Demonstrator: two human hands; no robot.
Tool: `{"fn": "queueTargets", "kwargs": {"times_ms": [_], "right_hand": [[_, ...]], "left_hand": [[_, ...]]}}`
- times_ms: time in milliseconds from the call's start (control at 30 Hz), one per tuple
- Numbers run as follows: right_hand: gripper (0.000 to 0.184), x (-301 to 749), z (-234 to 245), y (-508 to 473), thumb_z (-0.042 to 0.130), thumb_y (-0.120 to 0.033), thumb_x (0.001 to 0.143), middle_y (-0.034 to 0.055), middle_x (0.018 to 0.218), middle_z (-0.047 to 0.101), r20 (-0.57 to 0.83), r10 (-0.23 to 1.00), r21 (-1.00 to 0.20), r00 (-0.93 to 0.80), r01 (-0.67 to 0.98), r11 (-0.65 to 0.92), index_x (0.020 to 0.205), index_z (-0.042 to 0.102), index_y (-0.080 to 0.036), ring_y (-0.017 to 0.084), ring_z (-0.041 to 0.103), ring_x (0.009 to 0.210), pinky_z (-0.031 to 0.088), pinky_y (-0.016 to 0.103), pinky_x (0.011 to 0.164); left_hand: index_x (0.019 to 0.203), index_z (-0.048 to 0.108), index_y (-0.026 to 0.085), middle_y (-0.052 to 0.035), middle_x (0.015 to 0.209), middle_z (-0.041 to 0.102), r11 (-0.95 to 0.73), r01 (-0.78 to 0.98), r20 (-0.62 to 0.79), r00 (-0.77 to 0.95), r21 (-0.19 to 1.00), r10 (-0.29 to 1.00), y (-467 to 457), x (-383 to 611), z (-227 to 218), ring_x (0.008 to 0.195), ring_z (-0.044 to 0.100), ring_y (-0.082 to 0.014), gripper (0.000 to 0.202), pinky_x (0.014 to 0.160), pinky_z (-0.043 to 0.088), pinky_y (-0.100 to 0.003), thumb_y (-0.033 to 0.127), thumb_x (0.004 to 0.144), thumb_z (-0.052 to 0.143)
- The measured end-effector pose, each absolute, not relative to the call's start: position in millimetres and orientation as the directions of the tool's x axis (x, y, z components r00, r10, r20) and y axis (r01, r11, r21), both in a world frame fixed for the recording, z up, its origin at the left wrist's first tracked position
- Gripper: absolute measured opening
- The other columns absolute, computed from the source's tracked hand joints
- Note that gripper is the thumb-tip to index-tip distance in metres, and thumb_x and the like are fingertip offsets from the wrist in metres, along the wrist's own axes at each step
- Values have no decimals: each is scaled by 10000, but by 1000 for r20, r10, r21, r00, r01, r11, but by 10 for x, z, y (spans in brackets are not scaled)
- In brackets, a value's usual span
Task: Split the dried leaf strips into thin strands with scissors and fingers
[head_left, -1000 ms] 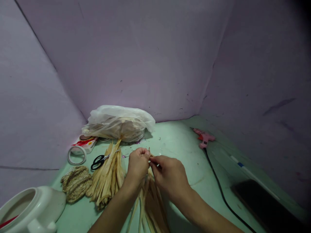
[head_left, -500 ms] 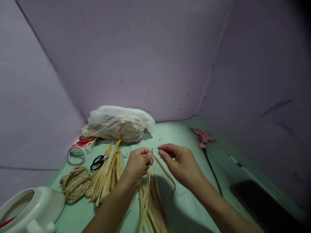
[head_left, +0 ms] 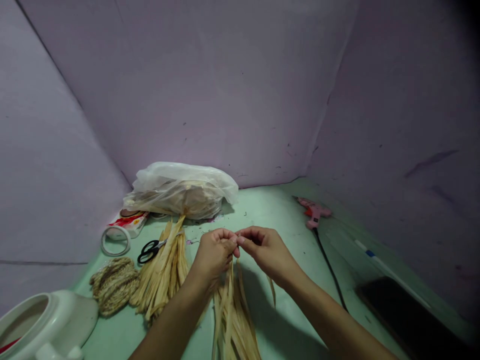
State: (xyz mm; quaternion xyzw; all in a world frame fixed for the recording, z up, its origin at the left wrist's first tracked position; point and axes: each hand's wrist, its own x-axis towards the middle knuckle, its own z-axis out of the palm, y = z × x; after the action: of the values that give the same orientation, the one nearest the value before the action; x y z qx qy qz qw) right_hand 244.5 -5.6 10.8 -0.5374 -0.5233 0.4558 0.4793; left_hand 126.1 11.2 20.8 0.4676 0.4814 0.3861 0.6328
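My left hand [head_left: 217, 252] is closed around the top of a bundle of pale dried fibre strips [head_left: 235, 320], which hang down toward me. Thumb and forefinger of my right hand [head_left: 268, 250] are pinched together against the left fingertips, at the top of the bundle. What lies between those fingertips is mostly hidden. One loose strip end [head_left: 272, 292] shows below my right hand. To the left lies a second bundle of strips [head_left: 165, 275], beside black-handled scissors [head_left: 149, 251].
At the back sits a plastic bag [head_left: 183, 190] of fibre. On the left are a tape roll [head_left: 115, 241], a red-white box [head_left: 131, 222], a braided rope coil [head_left: 114, 286] and a white pot [head_left: 71, 320]. A pink glue gun [head_left: 315, 211], its cord and a dark phone-like slab [head_left: 408, 310] are rightward.
My right hand has moved left, closing its gap to the left hand, and its fingers now meet the left fingertips. The loose strip is now mostly behind the right hand.
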Motion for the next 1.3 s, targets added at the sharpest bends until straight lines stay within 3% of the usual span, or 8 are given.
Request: {"fn": "queueTargets", "kwargs": {"times_ms": [300, 400, 500, 633, 800, 1033, 1200, 1300], "right_hand": [[249, 2463, 79, -33, 558, -341, 673, 17, 531, 592, -49, 999, -998, -7, 31, -49, 546, 623, -137, 106, 473, 511, 361, 234, 531], [207, 2459, 72, -23, 584, -328, 642, -7, 495, 551, -42, 997, -998, 70, 38, -45, 566, 629, -141, 96, 439, 478, 334, 226, 493], [206, 2466, 70, -18, 580, -323, 641, -22, 452, 503, -12, 989, -988, 147, 149, -34, 562, 644, -143, 88, 398, 441, 300, 225, 457], [220, 2476, 63, -12, 555, -308, 657, -1, 478, 552, 26, 983, -978, 183, 209, -13, 545, 654, -146, 101, 440, 460, 330, 235, 489], [192, 2457, 42, -7, 565, -288, 651, 12, 531, 587, -4, 981, -1000, 194, 28, -9, 547, 644, -148, 118, 486, 542, 375, 243, 568], [172, 2454, 76, -17, 585, -297, 640, -1, 552, 563, -157, 968, -984, 194, -110, -137, 651, 645, -136, 46, 250, 378, 201, 229, 387], [215, 2459, 89, -22, 593, -324, 651, -29, 498, 497, -118, 993, -990, 27, -74, -116, 547, 593, -136, 34, 211, 385, 154, 224, 393], [229, 2433, 113, -39, 593, -344, 655, -33, 494, 487, -106, 991, -991, -78, -71, -112, 554, 583, -138, 39, 235, 400, 153, 219, 403]], "left_hand": [[766, 437, 183, 66, 432, 493, 235, -6, -226, 247, 972, 942, 116, 1284, 186, 283, 210, -25, 199, 317, 121, -151, 301, 640, 537], [746, 524, 162, 32, 503, 534, 61, 201, -101, 195, 978, 976, 146, 1247, 192, 343, 314, -50, 185, 366, 227, -177, 312, 640, 542], [593, 595, 149, 6, 536, 552, -118, 466, 55, 145, 877, 988, 170, 1190, 230, 482, 436, -98, 147, 481, 315, -208, 282, 631, 546], [538, 606, 148, 10, 477, 516, -95, 565, 36, 114, 820, 993, 140, 1164, 302, 485, 434, -115, 197, 489, 309, -221, 300, 642, 536], [568, 628, 156, -14, 525, 578, -145, 587, 64, 156, 797, 986, 14, 1250, 276, 512, 475, -126, 183, 518, 325, -229, 263, 670, 520], [587, 630, 186, -31, 632, 628, -363, 688, 213, 296, 628, 931, -113, 1288, 270, 581, 519, -143, 190, 566, 324, -249, 221, 709, 488], [696, 644, 165, -36, 678, 621, -253, 590, 237, 106, 767, 966, -12, 1193, 380, 640, 532, -149, 172, 616, 372, -256, 260, 702, 501], [765, 640, 114, -35, 646, 580, -57, 344, -13, 199, 937, 980, 97, 1160, 324, 582, 514, -131, 230, 581, 396, -254, 293, 665, 537]]}}
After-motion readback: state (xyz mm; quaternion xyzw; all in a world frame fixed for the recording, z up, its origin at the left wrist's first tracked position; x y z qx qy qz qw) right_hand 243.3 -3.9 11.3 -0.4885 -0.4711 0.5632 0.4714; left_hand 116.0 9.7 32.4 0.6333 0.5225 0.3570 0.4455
